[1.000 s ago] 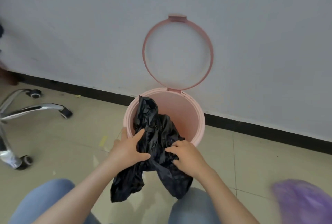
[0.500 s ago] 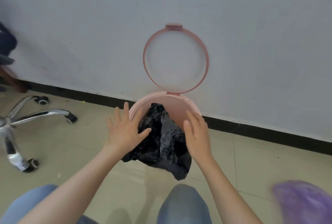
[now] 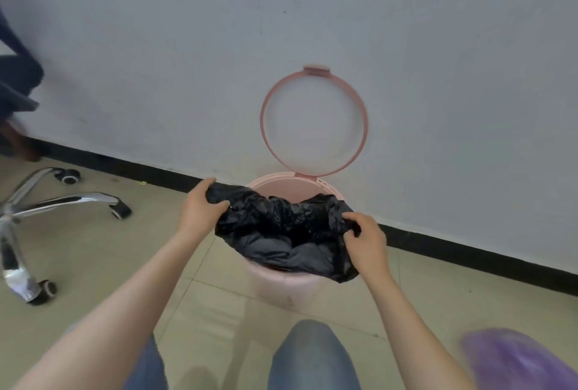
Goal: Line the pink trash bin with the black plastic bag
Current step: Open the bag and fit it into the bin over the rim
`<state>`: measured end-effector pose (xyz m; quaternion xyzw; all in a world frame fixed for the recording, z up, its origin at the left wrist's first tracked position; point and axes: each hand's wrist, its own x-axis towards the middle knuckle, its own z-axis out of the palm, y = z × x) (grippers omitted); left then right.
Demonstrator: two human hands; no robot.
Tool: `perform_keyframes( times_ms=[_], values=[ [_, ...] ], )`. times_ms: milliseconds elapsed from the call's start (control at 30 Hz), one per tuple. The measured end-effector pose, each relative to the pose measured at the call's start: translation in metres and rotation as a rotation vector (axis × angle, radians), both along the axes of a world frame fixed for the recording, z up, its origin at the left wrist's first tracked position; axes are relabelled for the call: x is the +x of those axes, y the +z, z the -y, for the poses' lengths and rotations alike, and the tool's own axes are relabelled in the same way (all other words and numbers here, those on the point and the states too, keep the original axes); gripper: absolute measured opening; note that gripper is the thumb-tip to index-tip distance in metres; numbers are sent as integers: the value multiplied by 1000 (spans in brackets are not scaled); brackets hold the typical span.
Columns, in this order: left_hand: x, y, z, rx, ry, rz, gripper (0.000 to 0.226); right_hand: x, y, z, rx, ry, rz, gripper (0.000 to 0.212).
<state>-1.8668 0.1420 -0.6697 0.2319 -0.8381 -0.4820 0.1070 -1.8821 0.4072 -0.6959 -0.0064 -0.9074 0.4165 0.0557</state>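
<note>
Person is crouching over the pink trash bin (image 3: 283, 288), which is standing on the tiled floor (image 3: 453, 289) against the grey wall (image 3: 438, 77). Its ring lid (image 3: 313, 122) is flipped up at 12 o'clock, leaning at the wall. Black plastic bag (image 3: 281, 233) is lying crumpled across the bin mouth, covering the near rim and sagging inside; the far rim is showing bare. Left hand (image 3: 200, 210) is pinching the bag edge at 9 o'clock of the bin, fingers closed on plastic. Right hand (image 3: 364, 238) is gripping the bag edge at 3 o'clock, fingers curled into it. Office chair base (image 3: 47, 202) is sitting well apart at 9 o'clock. Blurry purple thing (image 3: 519, 358) at 5 o'clock, possibly another bag.
</note>
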Motion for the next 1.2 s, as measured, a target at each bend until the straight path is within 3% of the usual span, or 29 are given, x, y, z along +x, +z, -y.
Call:
perform_keyframes(
  times_ms=[67, 133, 200, 267, 367, 400, 467, 533, 600, 667, 700, 833, 967, 1033, 1133, 1200],
  values=[
    [-16, 5, 14, 28, 65, -26, 61, -10, 9, -11, -2, -106, 48, 32],
    [-23, 6, 20, -42, 99, 1, 62, -11, 11, -13, 100, -57, 81, 27],
    [-19, 5, 20, -260, 82, 55, 62, -4, 13, -7, 188, 19, 65, 26],
    [-11, 6, 17, -504, 80, 90, 60, 3, 13, -4, 197, 16, 47, 42],
    [0, -10, 9, -885, 37, -127, 50, 11, 8, 0, 309, 13, 84, 27],
    [3, -16, 2, -990, -65, -263, 48, 13, 7, 1, 329, 16, 104, 33],
    [12, -36, -17, -1126, -484, -400, 55, 17, 6, 1, 321, 16, 107, 43],
    [22, -52, -38, -1206, -891, -254, 68, 21, 7, 0, 270, 22, 101, 46],
    [28, -64, -51, -1190, -1081, 104, 76, 22, 7, -4, 158, 27, 144, 53],
    [27, -74, -51, -1166, -1036, 355, 75, 21, 7, -10, 57, 3, 146, 58],
    [25, -74, -50, -1191, -1020, 361, 69, 21, 7, -12, 12, -34, 129, 59],
    [17, -65, -24, -1201, -998, 54, 50, 15, 20, -11, -125, -260, 0, 47],
    [5, -41, -7, -1214, -745, -271, 58, 1, 38, 13, -145, -297, -235, 36],
    [0, -28, -4, -1247, -577, -332, 63, -5, 37, 31, -53, -161, -261, 38],
    [-6, -21, 5, -1231, -537, -65, 98, -16, 4, 43, 338, 161, -4, 44],
    [-10, -21, 15, -1200, -565, 67, 115, -20, -15, 36, 583, 261, 166, 44]
  ],
)
